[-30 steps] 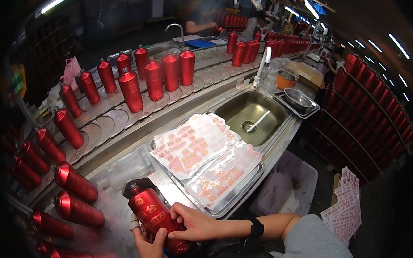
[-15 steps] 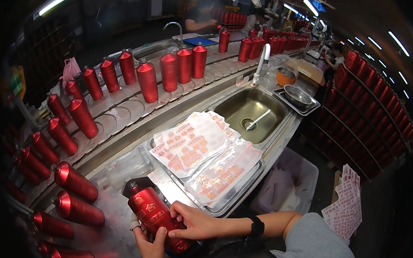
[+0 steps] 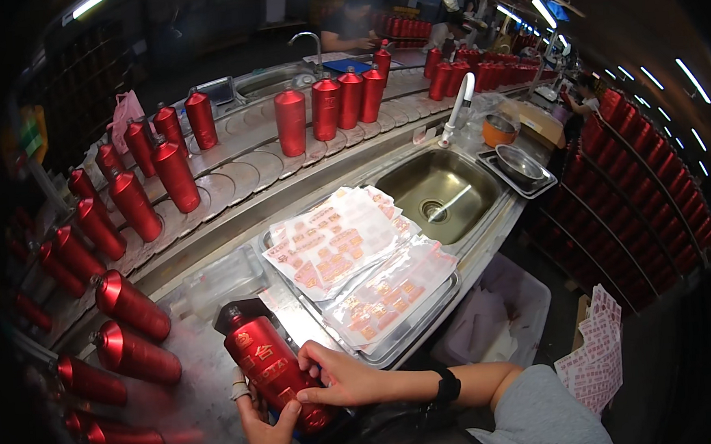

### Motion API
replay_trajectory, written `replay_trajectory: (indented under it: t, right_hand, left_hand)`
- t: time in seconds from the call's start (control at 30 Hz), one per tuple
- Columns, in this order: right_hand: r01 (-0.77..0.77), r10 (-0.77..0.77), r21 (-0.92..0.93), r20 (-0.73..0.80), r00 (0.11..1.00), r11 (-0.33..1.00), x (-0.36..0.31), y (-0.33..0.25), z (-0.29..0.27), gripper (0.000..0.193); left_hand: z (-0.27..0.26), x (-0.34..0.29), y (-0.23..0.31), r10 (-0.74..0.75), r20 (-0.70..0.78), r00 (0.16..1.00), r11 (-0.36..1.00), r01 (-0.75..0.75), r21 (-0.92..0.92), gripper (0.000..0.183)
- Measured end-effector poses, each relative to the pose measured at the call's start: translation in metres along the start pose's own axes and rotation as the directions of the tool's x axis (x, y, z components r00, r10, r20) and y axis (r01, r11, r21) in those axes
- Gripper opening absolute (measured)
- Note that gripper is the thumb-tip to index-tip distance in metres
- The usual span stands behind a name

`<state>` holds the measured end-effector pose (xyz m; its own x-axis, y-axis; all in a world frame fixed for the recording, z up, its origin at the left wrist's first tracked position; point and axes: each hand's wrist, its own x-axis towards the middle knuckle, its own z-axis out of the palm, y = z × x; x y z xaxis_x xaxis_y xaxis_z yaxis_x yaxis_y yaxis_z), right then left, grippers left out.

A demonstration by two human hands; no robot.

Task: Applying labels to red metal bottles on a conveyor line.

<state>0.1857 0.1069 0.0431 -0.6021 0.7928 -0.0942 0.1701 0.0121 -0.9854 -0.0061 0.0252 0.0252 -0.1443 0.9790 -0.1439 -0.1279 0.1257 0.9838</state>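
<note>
Head cam: both hands [image 3: 272,432] [image 3: 339,375] on red btl [image 3: 262,356], printed sheets [image 3: 332,240] nr.

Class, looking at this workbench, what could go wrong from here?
The red bottle might shift if the left hand or right hand eases off. The paper sheets lie beside the sink, so splashes could wet them. Other bottles stand close together; a bump might topple one.

Over there the worker wears the camera on the head, the left of a side-by-side pair, tipped down at the counter [image 3: 491,242]. The left hand [image 3: 269,427] and right hand [image 3: 341,377] are close below; beyond the counter's far edge, its fisheye sweeps across the conveyor [image 3: 243,176], bending straight lines.
</note>
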Motion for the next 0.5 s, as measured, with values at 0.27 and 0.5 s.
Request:
replay_trajectory:
  t: [0.27,0.5]
  right_hand:
    - [0.013,-0.013,0.021,-0.024,1.0,1.0,0.001,0.0,0.001,0.046]
    - [-0.106,0.128,0.234,-0.082,0.988,0.967,0.007,0.015,-0.011,0.031]
  left_hand:
    - [0.005,0.002,0.012,0.049,0.003,0.999,0.998,-0.049,-0.035,0.097]
    - [-0.012,-0.007,-0.012,0.206,0.0,0.979,0.974,-0.205,0.1,0.099]
